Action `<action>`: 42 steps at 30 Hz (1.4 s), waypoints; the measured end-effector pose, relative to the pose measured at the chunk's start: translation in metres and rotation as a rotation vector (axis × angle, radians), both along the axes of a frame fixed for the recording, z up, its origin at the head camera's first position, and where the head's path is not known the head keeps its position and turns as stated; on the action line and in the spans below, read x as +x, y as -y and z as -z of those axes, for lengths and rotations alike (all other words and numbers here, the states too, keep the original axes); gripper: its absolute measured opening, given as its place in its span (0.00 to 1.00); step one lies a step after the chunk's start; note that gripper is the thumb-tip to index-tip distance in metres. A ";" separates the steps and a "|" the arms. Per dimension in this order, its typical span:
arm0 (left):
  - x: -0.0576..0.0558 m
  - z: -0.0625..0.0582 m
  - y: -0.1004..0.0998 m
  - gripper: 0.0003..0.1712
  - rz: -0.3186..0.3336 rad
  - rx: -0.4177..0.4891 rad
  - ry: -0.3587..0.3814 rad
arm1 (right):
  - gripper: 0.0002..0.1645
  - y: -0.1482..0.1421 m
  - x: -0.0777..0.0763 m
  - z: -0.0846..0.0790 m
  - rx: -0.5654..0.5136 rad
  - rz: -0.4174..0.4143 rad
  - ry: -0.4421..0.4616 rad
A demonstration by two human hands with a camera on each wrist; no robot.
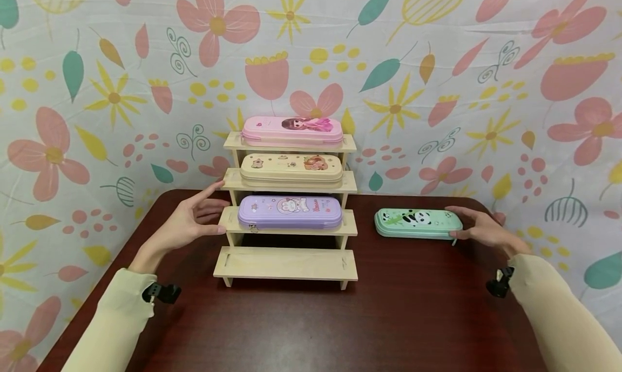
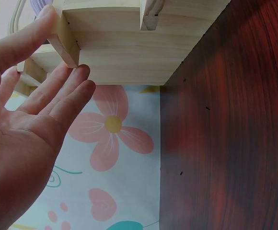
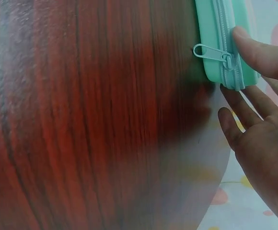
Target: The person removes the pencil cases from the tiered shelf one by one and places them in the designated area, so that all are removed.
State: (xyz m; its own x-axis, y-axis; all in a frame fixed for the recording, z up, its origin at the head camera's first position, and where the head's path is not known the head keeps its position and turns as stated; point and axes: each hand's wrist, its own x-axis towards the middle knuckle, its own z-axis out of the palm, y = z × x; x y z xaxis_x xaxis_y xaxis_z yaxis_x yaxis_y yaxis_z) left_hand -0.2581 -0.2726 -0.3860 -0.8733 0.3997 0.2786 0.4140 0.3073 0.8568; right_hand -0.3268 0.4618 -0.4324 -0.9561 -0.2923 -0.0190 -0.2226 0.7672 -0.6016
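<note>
on the dark table (image 1: 311,329) beside the tiered stand (image 1: 286,264), r. hand (image 1: 481,229) pinches one end of the green panda case (image 1: 417,224), which could tilt & slip w/ only that end held, while l. hand (image 1: 184,218), fingers loose, touches stand's edge.

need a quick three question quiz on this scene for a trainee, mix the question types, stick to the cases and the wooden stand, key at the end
1. Multiple choice: which case is in the person's right grip?
A) pink
B) green
C) purple

2. True or false: the left grip touches the wooden stand.

3. Put in order: list the cases on the stand by colour, from the highest tier down.

Key:
1. B, the green case, off the stand on its right.
2. True, at the stand's left end.
3. Pink case, cream case, purple case.
</note>
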 end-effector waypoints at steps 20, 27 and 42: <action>-0.003 0.000 -0.003 0.60 0.007 0.000 0.001 | 0.46 -0.001 -0.002 -0.005 0.008 0.011 -0.003; -0.003 0.000 -0.004 0.60 0.006 0.001 0.003 | 0.47 0.001 0.001 -0.006 -0.003 0.015 -0.007; 0.001 0.001 0.000 0.60 -0.014 -0.006 0.006 | 0.53 0.012 0.015 -0.016 0.046 0.068 -0.088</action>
